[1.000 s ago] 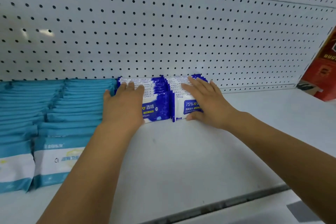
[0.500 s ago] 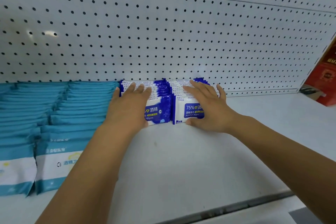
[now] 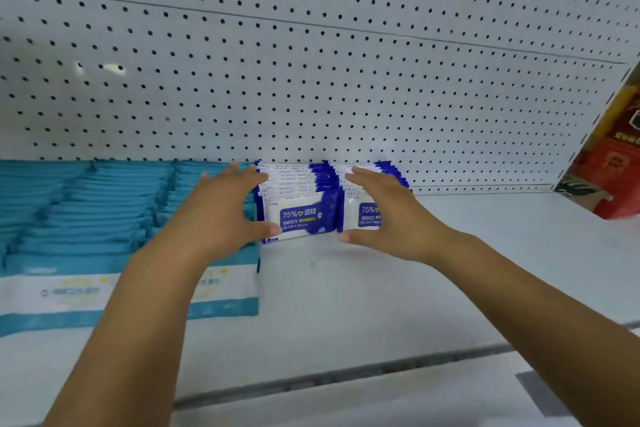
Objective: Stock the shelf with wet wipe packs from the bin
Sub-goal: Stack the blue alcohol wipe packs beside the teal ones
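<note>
1. At the back of the white flat shelf (image 3: 346,305), against the white perforated back panel (image 3: 311,80): two rows of blue-and-white wet wipe packs, upright, faces forward, one pack behind another.
2. The left row of wipe packs (image 3: 301,215) has its front pack in plain sight, with "75%" and "Alcohol Wipes" on a blue label. The right row of wipe packs (image 3: 360,215) stands just beside it, side to side. Its front pack is half hidden behind a hand.
3. The left hand (image 3: 221,211) has its fingers (image 3: 249,177) straight and spread apart, reaching over the top left corner of the left row. The thumb sits low, its tip at the front pack's bottom left corner. Nothing is gripped. Cannot tell whether the fingertips touch the packs or sit just off them.
4. The right hand (image 3: 391,218) is much the same: fingers (image 3: 367,177) apart and straight over the top of the right row, thumb stretched out under the front pack's lower edge, close to the shelf. It holds nothing.
5. Left of the blue packs, right up against them: rows of teal-and-white flat packs (image 3: 86,204). They run out past the left edge of view and come further forward on the shelf.
6. Far right, beyond the panel's edge: a red cardboard box (image 3: 616,177), well apart from the wipes.
7. Both forearms are bare and enter from the bottom of view.
</note>
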### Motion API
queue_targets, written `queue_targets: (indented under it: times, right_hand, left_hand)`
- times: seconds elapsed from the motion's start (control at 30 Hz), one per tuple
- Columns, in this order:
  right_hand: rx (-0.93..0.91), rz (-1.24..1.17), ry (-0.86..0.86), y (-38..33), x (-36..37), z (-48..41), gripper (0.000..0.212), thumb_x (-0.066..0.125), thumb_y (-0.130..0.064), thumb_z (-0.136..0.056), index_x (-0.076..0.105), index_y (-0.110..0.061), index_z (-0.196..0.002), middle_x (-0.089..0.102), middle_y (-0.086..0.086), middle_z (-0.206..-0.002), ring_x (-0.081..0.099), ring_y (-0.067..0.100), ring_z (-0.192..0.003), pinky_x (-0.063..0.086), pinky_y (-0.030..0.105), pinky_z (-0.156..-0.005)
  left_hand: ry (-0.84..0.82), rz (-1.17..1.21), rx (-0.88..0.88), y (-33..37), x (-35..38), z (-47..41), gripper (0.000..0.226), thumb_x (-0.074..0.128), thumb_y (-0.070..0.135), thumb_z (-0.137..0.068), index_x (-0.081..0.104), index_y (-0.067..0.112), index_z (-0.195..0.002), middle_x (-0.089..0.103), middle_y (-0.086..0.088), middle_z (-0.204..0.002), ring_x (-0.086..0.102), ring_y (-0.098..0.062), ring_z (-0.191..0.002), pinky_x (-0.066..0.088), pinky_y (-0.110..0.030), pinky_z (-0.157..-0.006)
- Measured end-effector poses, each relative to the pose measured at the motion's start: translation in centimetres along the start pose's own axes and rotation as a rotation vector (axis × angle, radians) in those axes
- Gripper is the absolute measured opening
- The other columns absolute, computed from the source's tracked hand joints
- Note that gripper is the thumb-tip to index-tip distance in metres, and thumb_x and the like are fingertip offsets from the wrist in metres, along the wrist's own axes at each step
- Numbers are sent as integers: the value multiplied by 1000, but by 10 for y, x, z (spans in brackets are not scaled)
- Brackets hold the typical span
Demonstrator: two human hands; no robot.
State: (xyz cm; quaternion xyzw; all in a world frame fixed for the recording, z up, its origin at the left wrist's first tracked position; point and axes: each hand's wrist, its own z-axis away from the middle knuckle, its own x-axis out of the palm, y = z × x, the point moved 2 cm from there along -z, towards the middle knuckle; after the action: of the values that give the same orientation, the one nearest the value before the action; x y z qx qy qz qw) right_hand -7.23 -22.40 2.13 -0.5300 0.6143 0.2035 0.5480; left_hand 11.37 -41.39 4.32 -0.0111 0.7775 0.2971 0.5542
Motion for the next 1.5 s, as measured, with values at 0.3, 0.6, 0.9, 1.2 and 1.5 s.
queue_targets:
  times: [0.3, 0.6, 0.9, 1.2, 1.5]
  right_hand:
    - [-171, -20, -207, -136, 38, 1, 118, 82, -58, -72, 10, -26, -159, 8, -5, -167, 5, 10, -152, 11, 32, -125]
    - [-191, 280, -180, -148, 92, -23, 110, 65, -65, -82, 3, -18, -160, 1, 1, -168, -3, 14, -154, -13, 39, -122]
    - [-169, 332, -206, -153, 92, -29, 106, 65, -65, -83, 7, -20, -160, 4, -1, -168, 2, 15, -154, -9, 48, -124]
    - [-226, 261, -251, -191, 88, -28, 109, 63, -69, -80, 7, -20, -160, -2, -2, -168, -8, 14, -154, -11, 51, -123]
    - [-295, 311, -173, -243, 136, -43, 102, 55, -67, -87, 4, -18, -160, 1, 1, -168, -4, 15, -154, -12, 52, -122]
  left_hand:
    - [-209, -406, -48, -75, -38, 76, 125, 80, 59, -71, -1, 25, -160, -13, 3, -167, -16, -14, -153, -7, -49, -124]
    - [-31, -467, 95, -103, -12, 73, 103, 61, 63, -86, 3, 22, -160, -3, 2, -169, -8, -12, -154, -10, -44, -124]
    - [8, -470, 148, -110, -12, 68, 106, 58, 70, -85, -1, 25, -160, -1, 4, -169, -5, -10, -154, -6, -46, -125]
    - [-165, -487, 68, -147, -61, 93, 127, 76, 65, -73, -11, 29, -158, -23, 15, -160, -26, -7, -148, -17, -43, -122]
    - [-110, -551, -23, -185, -70, 107, 105, 67, 56, -87, -2, 25, -160, -6, 6, -168, -9, -9, -153, -12, -41, -123]
